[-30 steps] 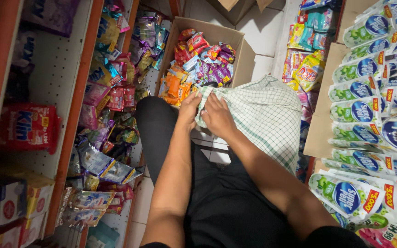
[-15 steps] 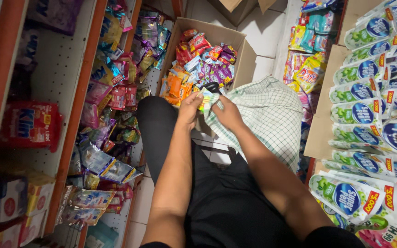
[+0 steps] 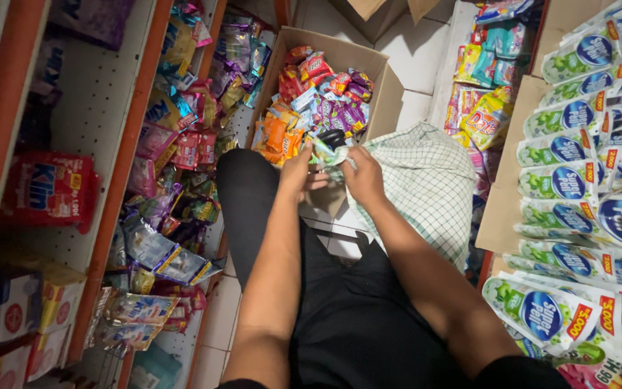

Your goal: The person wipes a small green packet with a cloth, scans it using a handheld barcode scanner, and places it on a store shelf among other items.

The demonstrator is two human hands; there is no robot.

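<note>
Both my hands meet above my knees, over a tiled floor. My left hand (image 3: pixel 298 171) and my right hand (image 3: pixel 363 176) together grip a small greenish sachet strip (image 3: pixel 331 148) with a dark part at its top. Just beyond them stands an open cardboard box (image 3: pixel 383 86) filled with several bright snack and candy packets (image 3: pixel 318 101). A white and green checked cloth sack (image 3: pixel 426 187) lies to the right of my right hand, against my leg. I sit in black trousers.
Orange-edged shelves (image 3: pixel 127 144) on the left hold hanging sachets and red packs (image 3: pixel 52 191). On the right a cardboard tray (image 3: pixel 505 194) carries rows of green and blue pouches (image 3: pixel 577 180). More colourful packets (image 3: pixel 487 94) lie behind the sack.
My hands have moved up off the checked sack toward the box, and a small greenish sachet now shows between them.
</note>
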